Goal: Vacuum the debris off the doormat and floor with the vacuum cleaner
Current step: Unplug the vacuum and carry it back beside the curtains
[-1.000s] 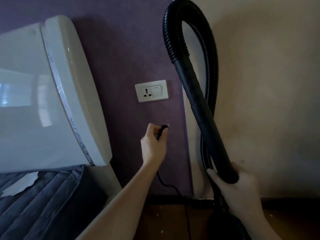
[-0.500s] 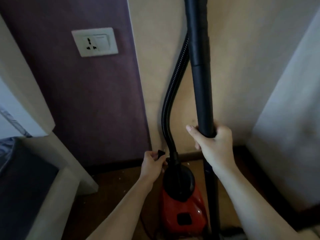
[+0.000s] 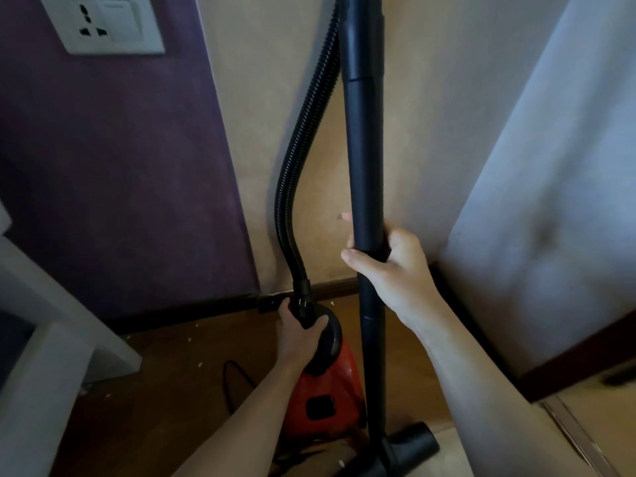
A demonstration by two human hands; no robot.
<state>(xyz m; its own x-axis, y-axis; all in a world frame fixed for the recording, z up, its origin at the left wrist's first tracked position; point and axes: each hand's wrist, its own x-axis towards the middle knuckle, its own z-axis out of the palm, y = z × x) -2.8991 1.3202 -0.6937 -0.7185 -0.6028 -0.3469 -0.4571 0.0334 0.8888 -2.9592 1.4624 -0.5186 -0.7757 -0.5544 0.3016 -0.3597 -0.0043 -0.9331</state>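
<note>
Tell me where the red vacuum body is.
Head view, bottom centre: the red vacuum body sits on the floor, left of the upright black tube, the left hand gripping its top.

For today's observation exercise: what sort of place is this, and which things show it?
Probably a corner of a room in a home: a wall socket on a purple wall, a wooden floor with dark skirting board, and a red canister vacuum cleaner.

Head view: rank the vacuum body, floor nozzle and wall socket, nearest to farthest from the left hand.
1. Vacuum body: in the grip of the left hand.
2. Floor nozzle: lower right, on the floor.
3. Wall socket: top left, up the wall.
</note>
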